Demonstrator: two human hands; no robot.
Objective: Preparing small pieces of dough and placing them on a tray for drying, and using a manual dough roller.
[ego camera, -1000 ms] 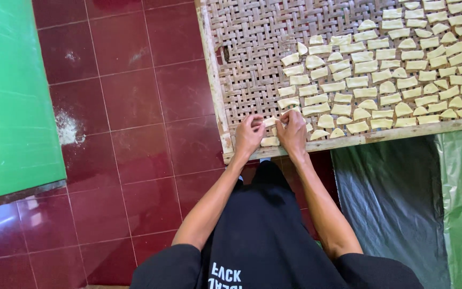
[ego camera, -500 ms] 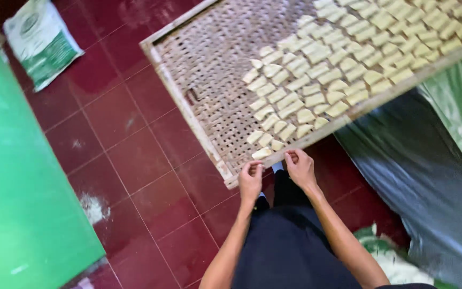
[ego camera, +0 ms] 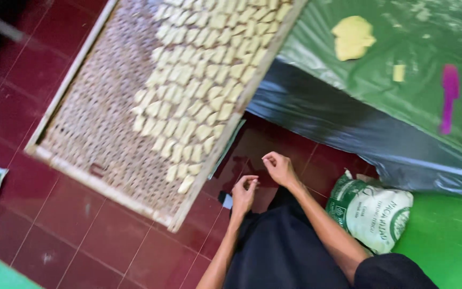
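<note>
Half my woven tray (ego camera: 89, 136) is filled with dough pieces (ego camera: 199, 96) (blurry); left hand (ego camera: 244, 194) and right hand (ego camera: 279, 168) look curled, empty, near its corner

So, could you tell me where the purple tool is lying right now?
In the head view, the purple tool lies at the upper right on the green sheet, right of a small pale dough piece and a yellow dough lump.

A person seen from above, wearing plain black clothing over the lap and legs, with a short black sleeve showing at the lower right. Both forearms are bare, as are the left hand (ego camera: 243, 191) and right hand (ego camera: 279, 167), with no rings, watch or gloves visible.
</note>
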